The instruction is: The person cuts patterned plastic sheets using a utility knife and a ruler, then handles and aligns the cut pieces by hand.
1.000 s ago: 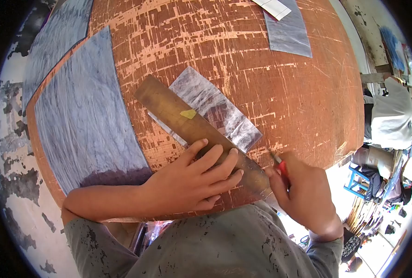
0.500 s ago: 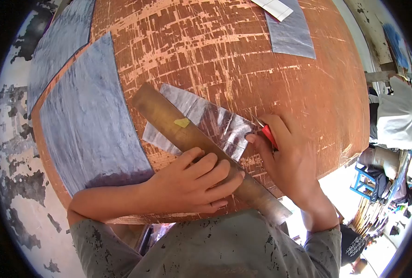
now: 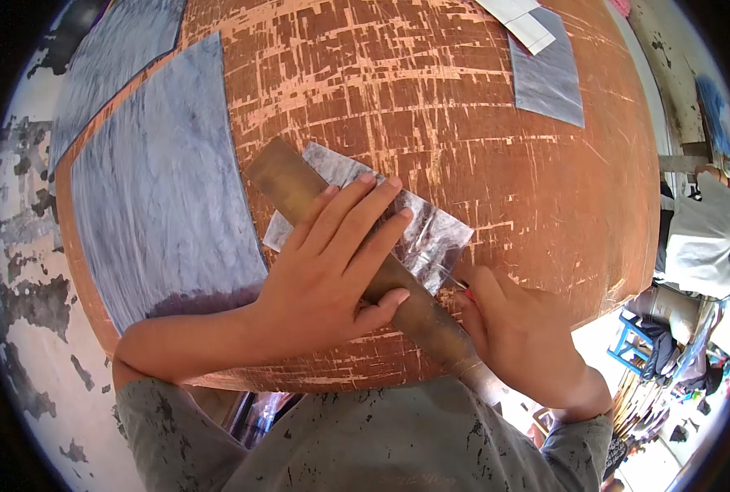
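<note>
A: Where do we have our left hand (image 3: 328, 266)?
B: Open, with the fingers spread over the brown bar (image 3: 435, 324). The longer fingertips reach across it onto the silvery sheet (image 3: 431, 238), and the thumb lies on the bar.
A: So how does the bar run for us?
B: Slantwise, from left of the tabletop (image 3: 578, 197)'s middle down to its near edge. The silvery sheet lies partly beneath it, showing on both sides, with its wider part to the right.
A: And our right hand (image 3: 522, 334)?
B: Closed around the red tool (image 3: 468, 293), just beside the bar's near part. We have the tool's thin tip at the sheet's near right end, though we can't tell whether they touch.
A: What else do we see?
B: The large grey sheet (image 3: 164, 180) along the left edge, another grey sheet (image 3: 123, 61) at the far left corner, and, towards the far right corner, the small grey piece (image 3: 549, 82) partly under the white strip (image 3: 521, 23).
</note>
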{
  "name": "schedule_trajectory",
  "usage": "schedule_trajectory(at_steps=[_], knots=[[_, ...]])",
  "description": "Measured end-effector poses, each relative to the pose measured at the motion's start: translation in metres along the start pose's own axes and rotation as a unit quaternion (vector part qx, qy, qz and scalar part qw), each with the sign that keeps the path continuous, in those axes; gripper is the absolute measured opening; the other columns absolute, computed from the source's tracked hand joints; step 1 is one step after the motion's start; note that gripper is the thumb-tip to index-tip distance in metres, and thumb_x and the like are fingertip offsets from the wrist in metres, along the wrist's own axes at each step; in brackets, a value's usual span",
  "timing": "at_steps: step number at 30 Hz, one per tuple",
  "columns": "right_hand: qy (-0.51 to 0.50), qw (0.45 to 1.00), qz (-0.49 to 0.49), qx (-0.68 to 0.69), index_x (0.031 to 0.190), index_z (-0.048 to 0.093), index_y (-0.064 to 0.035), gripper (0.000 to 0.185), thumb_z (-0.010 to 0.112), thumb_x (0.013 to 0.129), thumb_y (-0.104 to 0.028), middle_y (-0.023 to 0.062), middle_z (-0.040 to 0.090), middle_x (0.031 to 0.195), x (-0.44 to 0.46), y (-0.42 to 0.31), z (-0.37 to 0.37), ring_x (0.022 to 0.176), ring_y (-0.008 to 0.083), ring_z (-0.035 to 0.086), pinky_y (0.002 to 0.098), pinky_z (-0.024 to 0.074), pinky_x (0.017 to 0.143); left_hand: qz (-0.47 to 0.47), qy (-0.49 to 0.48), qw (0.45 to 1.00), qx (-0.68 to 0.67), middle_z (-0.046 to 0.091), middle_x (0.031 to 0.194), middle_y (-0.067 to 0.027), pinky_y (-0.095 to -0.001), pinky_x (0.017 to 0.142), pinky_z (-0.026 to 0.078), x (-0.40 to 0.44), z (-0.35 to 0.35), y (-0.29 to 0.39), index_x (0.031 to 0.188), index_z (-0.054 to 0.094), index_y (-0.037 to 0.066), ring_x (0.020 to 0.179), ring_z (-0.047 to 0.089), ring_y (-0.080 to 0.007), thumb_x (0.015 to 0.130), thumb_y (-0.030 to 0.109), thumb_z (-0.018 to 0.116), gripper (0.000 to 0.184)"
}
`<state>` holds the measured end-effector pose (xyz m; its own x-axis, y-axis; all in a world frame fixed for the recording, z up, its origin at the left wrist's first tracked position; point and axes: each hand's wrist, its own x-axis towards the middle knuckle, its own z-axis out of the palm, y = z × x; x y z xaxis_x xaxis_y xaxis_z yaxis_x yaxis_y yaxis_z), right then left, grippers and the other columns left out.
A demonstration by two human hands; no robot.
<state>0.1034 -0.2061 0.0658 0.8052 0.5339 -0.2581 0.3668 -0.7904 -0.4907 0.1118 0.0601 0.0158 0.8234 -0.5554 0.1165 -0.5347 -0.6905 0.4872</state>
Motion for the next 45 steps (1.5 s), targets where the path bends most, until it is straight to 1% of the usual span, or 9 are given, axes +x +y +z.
schedule_trajectory(at_steps=[2,4,6,10,30,32,39,41,45], knots=[[-0.02,0.999,-0.001,-0.037,0.108,0.057,-0.0058,0.019,0.065,0.106,-0.023,0.0136,0.064,0.081,0.005,-0.001,0.001,0.062,0.0346,0.069,0.0463,0.055,0.055,-0.005,-0.015,1.0,0.006,0.042,0.169,-0.0229,-0.0606,0.125,0.036,-0.001,0.001,0.0,0.157,0.053,0.003,0.155,0.043,-0.0452,0.091,0.04,0.081,0.08],[-0.011,0.999,-0.013,-0.05,0.107,0.057,-0.0061,0.018,0.065,0.106,-0.022,0.0133,0.063,0.08,0.008,0.001,0.003,0.061,0.0337,0.069,0.0454,0.055,0.055,-0.002,-0.032,0.999,0.017,0.037,0.173,-0.0235,-0.0618,0.128,0.031,-0.002,0.002,-0.001,0.161,0.049,0.003,0.159,0.037,-0.0445,0.095,0.043,0.075,0.081],[-0.003,0.998,-0.026,-0.063,0.105,0.056,-0.0064,0.018,0.065,0.106,-0.022,0.013,0.063,0.08,0.01,0.003,0.003,0.06,0.0328,0.069,0.0445,0.0551,0.054,-0.003,-0.036,0.999,0.025,0.037,0.174,-0.0236,-0.0617,0.128,0.03,-0.003,0.003,-0.001,0.161,0.048,0.003,0.16,0.036,-0.0445,0.097,0.044,0.073,0.081],[-0.028,0.997,-0.028,-0.061,0.105,0.056,-0.0063,0.017,0.064,0.106,-0.021,0.0126,0.063,0.079,0.012,0.001,0.0,0.06,0.0313,0.07,0.0435,0.056,0.054,-0.002,-0.047,0.998,0.031,0.035,0.175,-0.0238,-0.0614,0.129,0.028,-0.003,0.004,-0.002,0.163,0.046,0.003,0.161,0.034,-0.0445,0.099,0.047,0.069,0.08],[-0.058,0.996,-0.022,-0.06,0.106,0.055,-0.006,0.018,0.065,0.106,-0.021,0.0141,0.064,0.08,0.016,0.0,-0.004,0.063,0.0335,0.071,0.0453,0.057,0.057,0.002,-0.043,0.999,0.03,0.035,0.174,-0.0248,-0.0614,0.128,0.029,-0.003,0.005,-0.002,0.162,0.047,0.002,0.161,0.034,-0.0452,0.099,0.047,0.069,0.08],[-0.071,0.997,0.004,-0.034,0.107,0.057,-0.0043,0.014,0.067,0.102,-0.013,0.0164,0.065,0.086,0.016,-0.001,-0.005,0.071,0.0395,0.069,0.0496,0.0535,0.062,0.003,-0.041,0.999,0.03,0.035,0.174,-0.0249,-0.0614,0.128,0.029,-0.003,0.005,-0.002,0.161,0.047,0.002,0.161,0.034,-0.0453,0.099,0.047,0.069,0.08],[-0.078,0.996,0.008,-0.037,0.107,0.057,-0.0043,0.014,0.067,0.103,-0.013,0.0165,0.065,0.086,0.016,-0.001,-0.005,0.073,0.0392,0.069,0.049,0.0536,0.063,0.002,-0.041,0.999,0.027,0.035,0.174,-0.0253,-0.062,0.129,0.028,-0.003,0.006,-0.002,0.162,0.047,0.002,0.162,0.033,-0.0453,0.098,0.047,0.069,0.081],[-0.06,0.997,-0.019,-0.049,0.106,0.054,-0.0055,0.018,0.066,0.104,-0.019,0.0149,0.064,0.081,0.017,0.002,-0.003,0.064,0.0352,0.071,0.0464,0.0567,0.057,0.001,-0.043,0.999,0.027,0.035,0.174,-0.0253,-0.0621,0.129,0.027,-0.004,0.006,-0.002,0.162,0.046,0.002,0.162,0.033,-0.0452,0.098,0.047,0.069,0.081],[-0.058,0.997,-0.025,-0.044,0.106,0.054,-0.0055,0.018,0.066,0.104,-0.019,0.0149,0.064,0.082,0.017,0.003,-0.003,0.064,0.0354,0.071,0.0467,0.0568,0.058,0.0,-0.048,0.998,0.029,0.035,0.174,-0.0255,-0.0621,0.129,0.027,-0.004,0.006,-0.002,0.162,0.046,0.002,0.162,0.032,-0.045,0.098,0.047,0.07,0.082]])
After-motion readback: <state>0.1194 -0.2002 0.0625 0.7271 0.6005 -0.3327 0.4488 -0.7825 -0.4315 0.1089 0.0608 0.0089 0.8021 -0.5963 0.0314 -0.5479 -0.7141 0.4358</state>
